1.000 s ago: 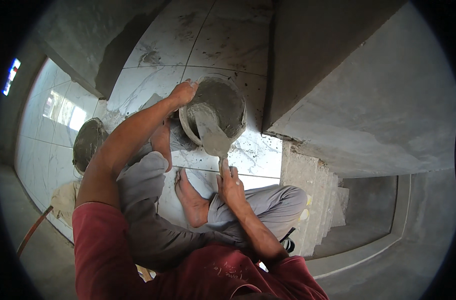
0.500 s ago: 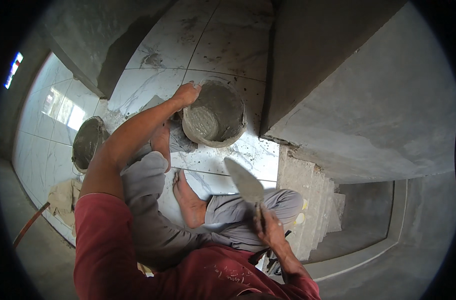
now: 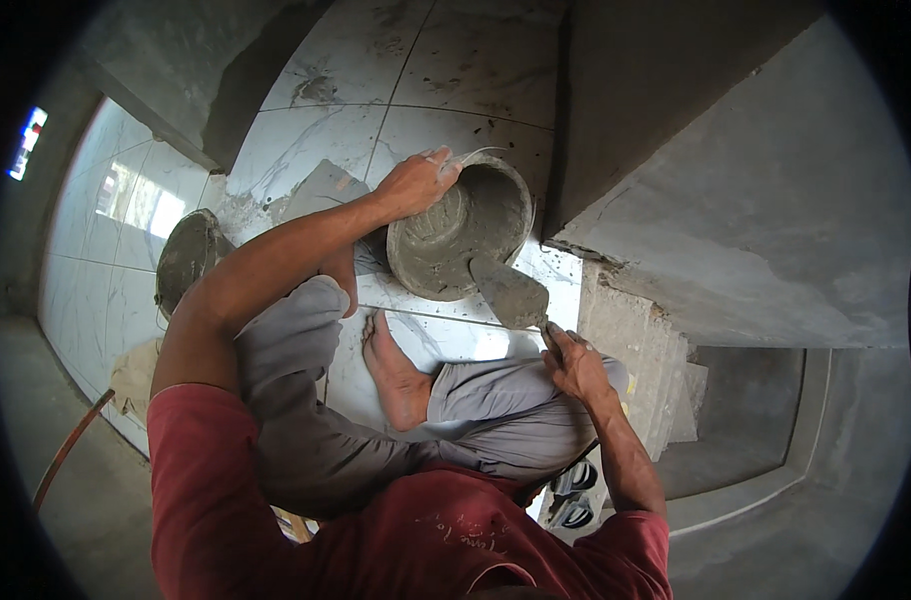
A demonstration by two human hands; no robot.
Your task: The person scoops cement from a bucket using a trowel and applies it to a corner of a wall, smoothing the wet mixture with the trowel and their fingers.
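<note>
The left hand, its arm reaching forward with elbow bent outward, grips the upper-left rim of a round, grey, mortar-caked bucket on white, grey-veined floor tiles; the right hand, well apart, forearm angled inward, is wrapped round a pointed, grey metal trowel; its tip overlaps the bucket's mouth; contact cannot be told

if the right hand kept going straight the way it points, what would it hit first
The bucket: the right hand points at it, trowel leading. The blade's tip already overlaps it in view, though its height above the rim is unclear.
</note>
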